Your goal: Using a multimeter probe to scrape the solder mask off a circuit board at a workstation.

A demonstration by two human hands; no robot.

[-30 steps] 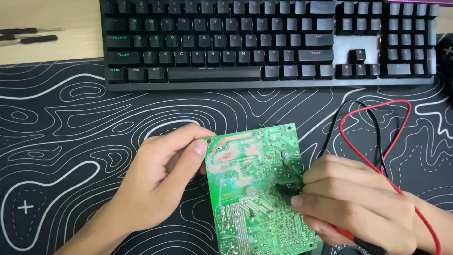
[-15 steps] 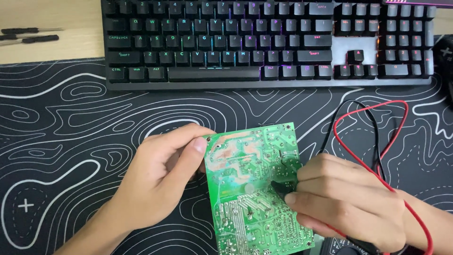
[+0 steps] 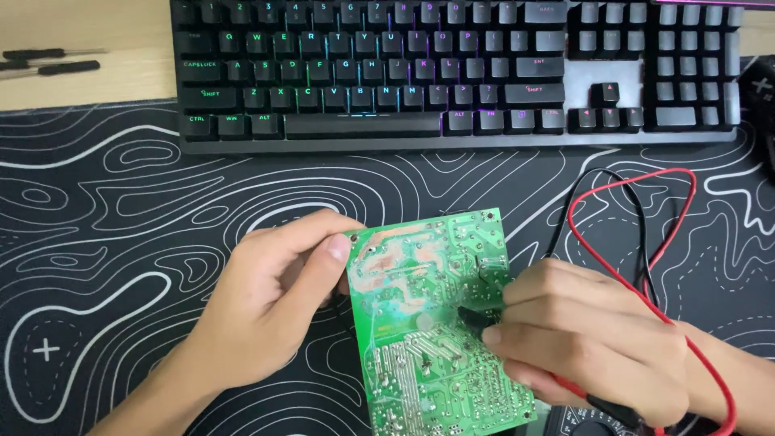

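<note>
- Left hand (image 3: 266, 311) grasps the green circuit board (image 3: 436, 323) by its left edge, thumb on the solder side, which faces up.
- Board sits over the black patterned mat (image 3: 121, 242), near the counter's front edge.
- Right hand (image 3: 589, 347) is clenched round black probes (image 3: 476, 315), tips touching the board's right half.
- Red lead (image 3: 622, 234) and black lead (image 3: 638, 218) loop behind the right hand.
- Keyboard (image 3: 452, 73) lies along the far edge; two dark tools (image 3: 56, 60) at the far left corner.
</note>
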